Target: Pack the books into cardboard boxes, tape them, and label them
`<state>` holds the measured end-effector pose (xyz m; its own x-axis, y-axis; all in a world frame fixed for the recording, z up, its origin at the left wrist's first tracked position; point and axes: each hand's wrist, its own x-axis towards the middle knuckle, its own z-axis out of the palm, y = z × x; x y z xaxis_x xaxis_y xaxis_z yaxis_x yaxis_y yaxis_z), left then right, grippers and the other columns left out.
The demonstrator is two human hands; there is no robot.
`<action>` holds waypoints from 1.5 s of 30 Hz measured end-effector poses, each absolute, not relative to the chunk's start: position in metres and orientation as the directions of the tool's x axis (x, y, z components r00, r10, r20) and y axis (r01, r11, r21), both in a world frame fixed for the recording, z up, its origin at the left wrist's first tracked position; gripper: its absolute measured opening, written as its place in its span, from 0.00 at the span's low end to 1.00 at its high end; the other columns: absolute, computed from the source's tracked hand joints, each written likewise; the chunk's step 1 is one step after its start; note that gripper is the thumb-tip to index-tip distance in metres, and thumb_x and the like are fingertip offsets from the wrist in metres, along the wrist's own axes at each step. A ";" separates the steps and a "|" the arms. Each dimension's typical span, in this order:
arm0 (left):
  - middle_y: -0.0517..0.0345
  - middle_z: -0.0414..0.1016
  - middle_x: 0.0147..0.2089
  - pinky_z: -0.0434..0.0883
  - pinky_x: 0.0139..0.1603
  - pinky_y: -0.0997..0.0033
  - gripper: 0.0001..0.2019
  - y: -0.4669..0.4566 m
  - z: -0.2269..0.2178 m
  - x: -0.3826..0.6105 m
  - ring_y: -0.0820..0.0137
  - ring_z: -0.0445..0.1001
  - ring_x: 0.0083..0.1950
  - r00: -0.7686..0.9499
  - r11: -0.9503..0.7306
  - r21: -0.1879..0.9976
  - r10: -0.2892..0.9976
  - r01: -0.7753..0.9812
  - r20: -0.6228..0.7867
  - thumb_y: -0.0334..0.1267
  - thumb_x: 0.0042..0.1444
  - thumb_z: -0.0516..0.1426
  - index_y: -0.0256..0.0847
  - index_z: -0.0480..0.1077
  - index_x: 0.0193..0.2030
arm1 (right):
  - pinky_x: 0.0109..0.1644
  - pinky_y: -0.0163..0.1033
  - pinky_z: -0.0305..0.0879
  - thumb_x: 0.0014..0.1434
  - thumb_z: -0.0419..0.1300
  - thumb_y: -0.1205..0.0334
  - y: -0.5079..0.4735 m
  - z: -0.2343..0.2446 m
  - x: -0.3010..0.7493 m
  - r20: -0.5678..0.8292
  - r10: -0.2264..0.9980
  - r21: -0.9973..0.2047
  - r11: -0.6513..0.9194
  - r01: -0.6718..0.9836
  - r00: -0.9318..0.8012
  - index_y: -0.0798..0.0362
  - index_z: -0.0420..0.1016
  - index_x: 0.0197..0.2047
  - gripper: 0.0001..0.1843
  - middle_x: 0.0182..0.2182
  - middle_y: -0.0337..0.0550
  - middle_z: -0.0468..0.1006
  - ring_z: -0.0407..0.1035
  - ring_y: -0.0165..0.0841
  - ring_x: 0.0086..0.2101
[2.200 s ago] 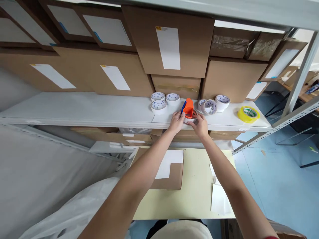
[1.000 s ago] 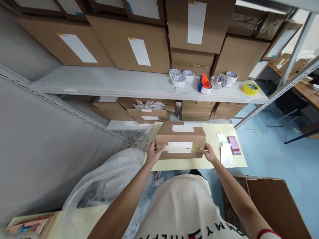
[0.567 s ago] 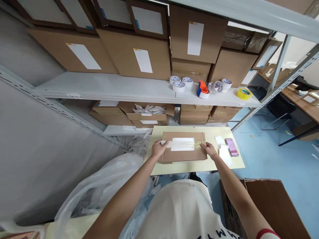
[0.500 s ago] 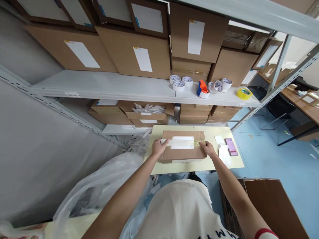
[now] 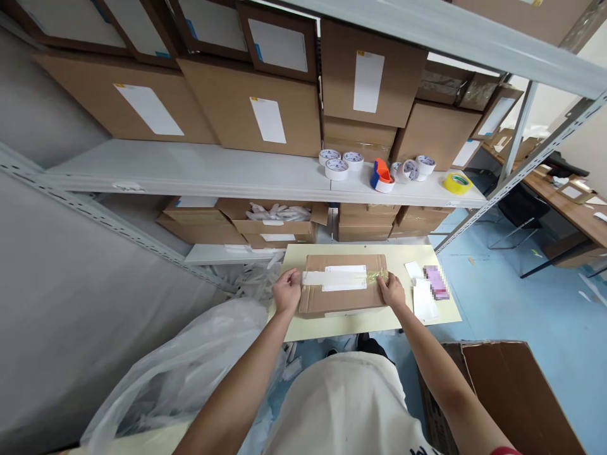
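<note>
A flat brown cardboard box lies on a pale yellow table, with a white label and clear tape across its top. My left hand is closed against the box's left end. My right hand presses on the right end, fingers over the taped edge. An orange and blue tape dispenser stands on the white shelf above, apart from both hands.
Several white tape rolls and a yellow roll sit on the shelf before stacked labelled cartons. White slips and a pink item lie right of the box. An open carton stands lower right, a clear plastic bag lower left.
Both hands left the tape dispenser on the shelf and came down to the box. The box was turned and laid flat, and my left hand slid off its top to its left end.
</note>
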<state>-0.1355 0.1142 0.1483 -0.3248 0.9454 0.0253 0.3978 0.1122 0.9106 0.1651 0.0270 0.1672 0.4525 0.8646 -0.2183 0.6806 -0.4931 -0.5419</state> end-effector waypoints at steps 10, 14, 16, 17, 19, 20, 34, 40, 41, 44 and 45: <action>0.55 0.81 0.28 0.78 0.43 0.58 0.15 0.092 0.202 -0.108 0.59 0.81 0.34 -0.182 -0.030 0.942 0.979 0.334 0.096 0.51 0.42 0.63 0.42 0.75 0.30 | 0.50 0.47 0.66 0.66 0.49 0.44 0.028 0.165 0.164 -0.212 0.854 -0.550 -0.506 0.664 0.475 0.54 0.68 0.57 0.26 0.50 0.57 0.75 0.73 0.46 0.48; 0.57 0.79 0.25 0.78 0.38 0.62 0.16 0.073 0.209 -0.064 0.61 0.80 0.32 0.008 -0.021 0.961 1.000 0.276 0.020 0.54 0.42 0.63 0.43 0.74 0.30 | 0.51 0.47 0.66 0.65 0.52 0.44 0.030 0.161 0.168 -0.213 0.862 -0.600 -0.487 0.635 0.459 0.54 0.68 0.57 0.27 0.50 0.56 0.75 0.73 0.45 0.48; 0.56 0.80 0.27 0.78 0.39 0.61 0.17 0.065 0.209 -0.039 0.61 0.81 0.33 0.121 -0.009 0.968 0.992 0.250 -0.022 0.54 0.42 0.63 0.44 0.74 0.31 | 0.51 0.48 0.67 0.64 0.53 0.43 0.031 0.159 0.169 -0.221 0.866 -0.624 -0.479 0.618 0.449 0.54 0.68 0.58 0.27 0.51 0.57 0.74 0.73 0.46 0.48; 0.55 0.81 0.28 0.78 0.41 0.60 0.17 0.062 0.209 -0.026 0.61 0.81 0.33 0.175 0.001 0.972 0.984 0.233 -0.043 0.55 0.42 0.64 0.44 0.74 0.31 | 0.51 0.48 0.67 0.64 0.53 0.43 0.032 0.158 0.170 -0.226 0.869 -0.636 -0.473 0.609 0.439 0.55 0.68 0.58 0.28 0.51 0.57 0.74 0.73 0.46 0.48; 0.53 0.82 0.29 0.78 0.43 0.58 0.19 0.057 0.210 -0.001 0.60 0.81 0.34 0.278 0.032 0.980 0.957 0.198 -0.087 0.56 0.42 0.64 0.43 0.74 0.33 | 0.51 0.47 0.68 0.63 0.55 0.44 0.031 0.156 0.175 -0.221 0.886 -0.676 -0.440 0.591 0.407 0.56 0.68 0.59 0.29 0.49 0.57 0.75 0.73 0.44 0.46; 0.52 0.82 0.30 0.78 0.44 0.58 0.20 0.055 0.210 0.012 0.60 0.81 0.35 0.320 0.048 0.982 0.942 0.185 -0.106 0.57 0.42 0.64 0.43 0.74 0.33 | 0.50 0.46 0.68 0.62 0.56 0.45 0.030 0.154 0.179 -0.210 0.897 -0.704 -0.414 0.576 0.389 0.57 0.68 0.59 0.29 0.49 0.56 0.75 0.74 0.42 0.44; 0.53 0.83 0.31 0.78 0.41 0.60 0.19 0.023 0.178 0.172 0.60 0.83 0.35 0.522 0.282 0.910 0.750 0.303 -0.406 0.51 0.41 0.69 0.44 0.67 0.31 | 0.41 0.45 0.71 0.63 0.52 0.52 -0.077 0.076 0.358 -0.250 0.766 -0.699 -0.566 0.437 0.592 0.60 0.73 0.54 0.24 0.44 0.55 0.77 0.71 0.35 0.30; 0.57 0.81 0.25 0.76 0.39 0.64 0.18 0.025 0.109 0.202 0.61 0.82 0.33 0.387 0.312 0.816 0.761 0.486 -0.521 0.48 0.35 0.71 0.43 0.69 0.26 | 0.53 0.52 0.68 0.61 0.60 0.60 -0.069 0.057 0.372 -0.172 0.938 -0.506 -0.346 0.790 0.301 0.57 0.73 0.56 0.20 0.51 0.60 0.75 0.70 0.49 0.51; 0.56 0.81 0.27 0.76 0.39 0.64 0.16 0.025 0.096 0.206 0.61 0.82 0.34 0.361 0.341 0.808 0.762 0.481 -0.537 0.46 0.37 0.71 0.42 0.71 0.27 | 0.54 0.53 0.67 0.60 0.62 0.62 -0.063 0.056 0.373 -0.194 0.949 -0.473 -0.312 0.824 0.248 0.57 0.72 0.57 0.22 0.54 0.61 0.74 0.69 0.50 0.53; 0.54 0.82 0.30 0.76 0.41 0.63 0.14 0.024 0.060 0.214 0.62 0.82 0.35 0.292 0.444 0.785 0.754 0.432 -0.588 0.44 0.43 0.69 0.41 0.74 0.34 | 0.59 0.55 0.63 0.58 0.64 0.64 -0.048 0.051 0.378 -0.258 0.955 -0.406 -0.243 0.881 0.144 0.55 0.66 0.62 0.29 0.61 0.61 0.69 0.64 0.50 0.59; 0.54 0.82 0.31 0.76 0.41 0.63 0.15 0.023 0.051 0.216 0.62 0.82 0.36 0.273 0.473 0.777 0.750 0.417 -0.603 0.43 0.44 0.68 0.40 0.74 0.36 | 0.61 0.55 0.61 0.58 0.64 0.65 -0.045 0.050 0.380 -0.273 0.955 -0.392 -0.223 0.892 0.119 0.55 0.64 0.64 0.31 0.63 0.61 0.68 0.62 0.50 0.61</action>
